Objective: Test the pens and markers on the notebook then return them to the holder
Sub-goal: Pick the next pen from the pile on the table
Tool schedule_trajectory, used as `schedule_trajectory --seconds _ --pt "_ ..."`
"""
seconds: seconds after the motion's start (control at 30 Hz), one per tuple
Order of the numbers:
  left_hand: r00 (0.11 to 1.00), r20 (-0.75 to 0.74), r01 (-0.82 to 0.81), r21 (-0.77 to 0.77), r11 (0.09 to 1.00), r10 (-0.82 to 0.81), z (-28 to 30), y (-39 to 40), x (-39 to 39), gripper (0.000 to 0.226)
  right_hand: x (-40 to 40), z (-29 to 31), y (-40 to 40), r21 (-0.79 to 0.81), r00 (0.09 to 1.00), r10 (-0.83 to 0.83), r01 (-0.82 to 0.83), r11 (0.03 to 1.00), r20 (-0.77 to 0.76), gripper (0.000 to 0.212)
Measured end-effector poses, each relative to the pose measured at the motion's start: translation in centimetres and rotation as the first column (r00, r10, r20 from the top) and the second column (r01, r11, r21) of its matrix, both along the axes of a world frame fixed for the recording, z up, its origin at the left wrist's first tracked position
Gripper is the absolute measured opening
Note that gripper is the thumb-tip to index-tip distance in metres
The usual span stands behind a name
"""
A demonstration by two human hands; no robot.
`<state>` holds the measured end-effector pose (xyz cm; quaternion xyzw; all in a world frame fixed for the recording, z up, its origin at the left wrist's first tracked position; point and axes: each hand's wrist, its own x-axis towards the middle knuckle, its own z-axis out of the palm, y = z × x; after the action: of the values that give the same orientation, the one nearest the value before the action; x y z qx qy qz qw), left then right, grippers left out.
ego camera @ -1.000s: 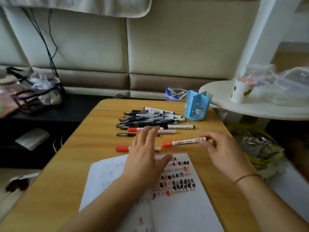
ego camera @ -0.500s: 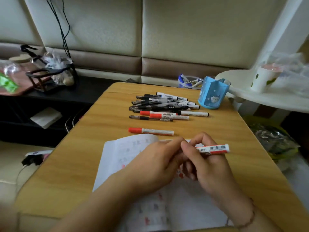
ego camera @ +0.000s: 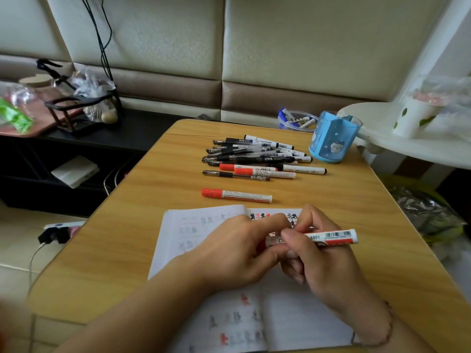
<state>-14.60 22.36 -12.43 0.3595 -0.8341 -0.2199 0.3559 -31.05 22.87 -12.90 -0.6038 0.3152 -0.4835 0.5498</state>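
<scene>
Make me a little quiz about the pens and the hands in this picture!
1. True or false: the blue holder stands on the notebook.
2. Which hand grips the barcode end of the held marker? A) left B) right
3. Fill in: the lone marker lying between the pen pile and the notebook has a ___ cap.

Key
1. False: it stands on the table, past the pile.
2. B: the right hand holds that end, while the left hand covers the other end.
3. Red.
</scene>
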Motion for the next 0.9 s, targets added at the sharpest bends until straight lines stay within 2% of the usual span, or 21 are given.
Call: schedule_trajectory --seconds 0.37,0.57,0.7,0.8,0.9 --pt "1.0 0.022 0.015 -0.043 0.999 -0.014 0.2 0.1 0.1 0.013 -0.5 0.9 -0.1 0.012 0.994 0.11 -0.11 0.994 -0.022 0.023" --pt "0.998 0.007 0.067 -0.022 0.998 -0.067 0.5 0.5 0.4 0.015 -1.0 1.4 0.3 -0.061 0.984 0.143 -0.15 0.987 -0.106 0.021" --pt "0.997 0.018 0.076 -0.016 0.997 -0.076 0.5 0.8 0.5 0.016 -1.2 1.5 0.5 -0.074 0.98 0.165 -0.174 0.982 -0.109 0.022" --pt "0.999 0.046 0.012 -0.067 0.998 -0.009 0.0 0.9 0.1 0.02 -1.3 1.2 0.5 -0.072 0.989 0.106 -0.114 0.991 -0.105 0.022" --pt "0.994 0.09 -0.053 -0.162 0.985 0.069 -0.6 0.9 -0.8 0.027 -1.0 0.5 0.2 -0.107 0.99 -0.064 0.051 0.993 -0.123 0.019"
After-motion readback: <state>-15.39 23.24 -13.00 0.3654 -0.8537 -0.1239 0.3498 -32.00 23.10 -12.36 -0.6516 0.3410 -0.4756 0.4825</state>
